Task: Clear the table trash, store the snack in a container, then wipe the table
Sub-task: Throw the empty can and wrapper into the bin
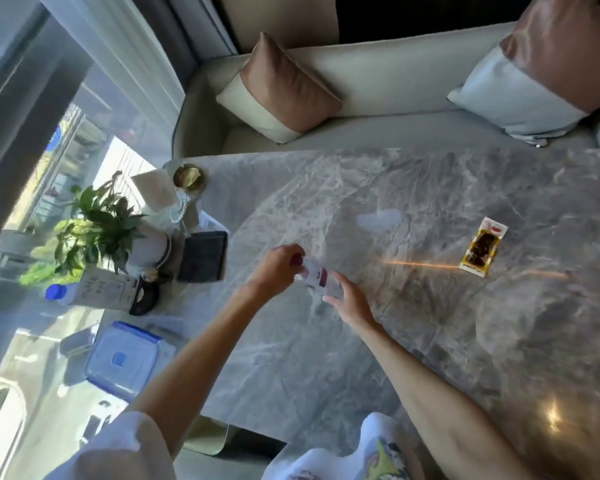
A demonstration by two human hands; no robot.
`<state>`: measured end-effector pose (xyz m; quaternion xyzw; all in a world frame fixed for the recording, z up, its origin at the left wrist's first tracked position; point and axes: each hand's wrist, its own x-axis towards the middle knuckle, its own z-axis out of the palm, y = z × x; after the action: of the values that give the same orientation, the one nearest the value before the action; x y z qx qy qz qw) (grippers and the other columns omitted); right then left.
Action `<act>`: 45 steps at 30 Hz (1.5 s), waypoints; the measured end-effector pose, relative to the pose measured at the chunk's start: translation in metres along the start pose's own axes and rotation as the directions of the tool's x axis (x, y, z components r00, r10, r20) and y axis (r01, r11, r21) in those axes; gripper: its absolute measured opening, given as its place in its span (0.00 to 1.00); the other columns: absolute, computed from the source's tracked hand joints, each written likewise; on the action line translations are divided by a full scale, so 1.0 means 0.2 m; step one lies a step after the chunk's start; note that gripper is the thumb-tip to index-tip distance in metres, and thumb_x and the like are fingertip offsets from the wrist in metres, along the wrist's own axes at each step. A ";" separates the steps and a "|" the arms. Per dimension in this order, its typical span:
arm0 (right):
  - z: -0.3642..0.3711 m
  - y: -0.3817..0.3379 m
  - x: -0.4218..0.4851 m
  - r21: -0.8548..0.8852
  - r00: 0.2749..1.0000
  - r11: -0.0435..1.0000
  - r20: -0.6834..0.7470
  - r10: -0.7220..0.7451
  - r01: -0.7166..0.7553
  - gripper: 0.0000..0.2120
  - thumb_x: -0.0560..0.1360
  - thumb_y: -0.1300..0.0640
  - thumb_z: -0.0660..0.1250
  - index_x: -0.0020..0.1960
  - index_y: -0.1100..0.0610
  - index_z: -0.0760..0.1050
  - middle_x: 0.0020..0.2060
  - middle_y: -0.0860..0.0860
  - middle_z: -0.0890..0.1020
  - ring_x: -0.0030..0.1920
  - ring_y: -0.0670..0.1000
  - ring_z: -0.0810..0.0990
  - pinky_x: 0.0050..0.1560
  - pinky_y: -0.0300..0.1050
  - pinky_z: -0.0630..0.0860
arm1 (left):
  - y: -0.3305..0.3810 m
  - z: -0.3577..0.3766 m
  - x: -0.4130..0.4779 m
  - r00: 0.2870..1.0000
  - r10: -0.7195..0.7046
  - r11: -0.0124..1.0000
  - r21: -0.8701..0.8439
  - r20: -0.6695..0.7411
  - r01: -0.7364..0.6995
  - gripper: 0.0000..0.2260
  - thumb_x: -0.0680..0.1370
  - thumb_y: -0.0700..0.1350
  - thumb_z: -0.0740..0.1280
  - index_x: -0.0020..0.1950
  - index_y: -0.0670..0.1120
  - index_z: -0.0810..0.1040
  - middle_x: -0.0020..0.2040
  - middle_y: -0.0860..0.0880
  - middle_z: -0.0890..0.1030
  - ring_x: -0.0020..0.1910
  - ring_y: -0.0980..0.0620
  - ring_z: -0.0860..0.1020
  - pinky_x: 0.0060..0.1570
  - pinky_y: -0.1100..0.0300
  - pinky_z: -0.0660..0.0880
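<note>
Both my hands hold a small white bottle (pixel 321 276) with a purple label above the grey marble table (pixel 430 323). My left hand (pixel 279 263) grips its cap end, where a dark red cap shows. My right hand (pixel 349 299) wraps the lower body. A snack packet (pixel 483 247), clear with dark contents and a yellow-white edge, lies flat on the table to the right, well apart from my hands. A clear storage container with a blue-rimmed lid (pixel 125 358) sits at the table's left edge, its lid on.
Along the left edge stand a potted plant (pixel 101 230), a carton with a blue cap (pixel 94 289), a dark wallet (pixel 203 256), a glass (pixel 175 207) and a small gold dish (pixel 189 176). A pale sofa with cushions (pixel 278 90) runs behind the table. A wet smear (pixel 378 219) marks the tabletop.
</note>
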<state>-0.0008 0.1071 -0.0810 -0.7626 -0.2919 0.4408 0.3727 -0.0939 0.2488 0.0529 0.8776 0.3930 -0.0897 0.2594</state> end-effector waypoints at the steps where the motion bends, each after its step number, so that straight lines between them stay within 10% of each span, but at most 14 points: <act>1: 0.00 -0.03 0.01 0.005 0.999 1.000 0.032 -0.029 0.029 0.29 0.75 0.58 0.70 0.74 0.56 0.65 0.72 0.52 0.71 0.72 0.50 0.69 0.71 0.47 0.68 | -0.05 -0.04 -0.02 0.998 -0.048 0.997 -0.054 -0.032 0.046 0.12 0.75 0.41 0.69 0.58 0.42 0.80 0.54 0.41 0.83 0.53 0.42 0.81 0.52 0.58 0.74; 6: 0.03 -0.24 0.01 0.198 0.969 0.980 0.233 -0.079 0.032 0.28 0.73 0.52 0.72 0.71 0.51 0.69 0.70 0.46 0.70 0.71 0.45 0.68 0.65 0.38 0.67 | -0.41 -0.24 -0.25 0.937 -0.339 0.805 -0.540 -0.080 0.246 0.04 0.78 0.41 0.68 0.51 0.41 0.78 0.44 0.39 0.81 0.40 0.42 0.82 0.48 0.44 0.82; 15: 0.46 -0.67 -0.14 0.258 0.956 0.966 0.285 -0.063 -0.013 0.23 0.72 0.50 0.73 0.65 0.56 0.77 0.59 0.50 0.79 0.56 0.42 0.79 0.58 0.47 0.79 | -0.98 -0.22 -0.96 0.849 -0.527 0.292 -0.931 0.036 0.221 0.13 0.82 0.43 0.61 0.61 0.36 0.74 0.51 0.35 0.80 0.39 0.45 0.83 0.38 0.58 0.84; 26: 1.77 -1.21 -0.59 0.053 0.753 0.999 0.656 -0.041 0.008 0.11 0.67 0.46 0.77 0.44 0.52 0.86 0.39 0.47 0.87 0.37 0.45 0.84 0.36 0.43 0.82 | -1.84 -0.08 -2.17 0.474 -0.863 0.158 -0.984 -0.177 -0.079 0.08 0.81 0.38 0.63 0.51 0.36 0.80 0.39 0.41 0.81 0.35 0.49 0.80 0.35 0.62 0.82; 31: 2.32 -1.38 -0.78 -0.061 0.641 0.994 0.768 -0.011 0.090 0.08 0.73 0.50 0.72 0.50 0.52 0.84 0.45 0.48 0.85 0.50 0.50 0.81 0.36 0.42 0.82 | -2.08 0.00 -2.57 0.261 -0.962 0.033 -0.986 -0.075 -0.160 0.07 0.81 0.40 0.62 0.52 0.39 0.79 0.40 0.42 0.81 0.36 0.49 0.80 0.34 0.65 0.81; 40: 2.68 -1.44 -0.96 -0.244 0.590 0.936 0.806 0.051 0.253 0.27 0.70 0.44 0.73 0.65 0.53 0.76 0.59 0.50 0.80 0.55 0.49 0.80 0.42 0.37 0.82 | -2.26 0.14 -2.78 0.180 -0.977 -0.151 -0.962 0.111 -0.226 0.12 0.83 0.43 0.59 0.56 0.36 0.77 0.45 0.38 0.80 0.44 0.44 0.81 0.56 0.46 0.80; 45: 2.76 -1.42 -0.94 -0.296 0.582 0.938 0.801 0.142 0.180 0.26 0.72 0.44 0.71 0.67 0.53 0.74 0.61 0.50 0.78 0.53 0.46 0.78 0.50 0.40 0.80 | -2.28 0.19 -2.74 0.163 -0.965 -0.247 -0.913 0.203 -0.323 0.10 0.83 0.41 0.58 0.58 0.36 0.75 0.47 0.39 0.77 0.43 0.48 0.79 0.49 0.54 0.82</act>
<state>-0.6087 0.2907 0.0540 -0.5257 -0.5106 0.6776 0.0622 -0.7980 0.1306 0.0423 0.0326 0.7083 0.5422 0.4508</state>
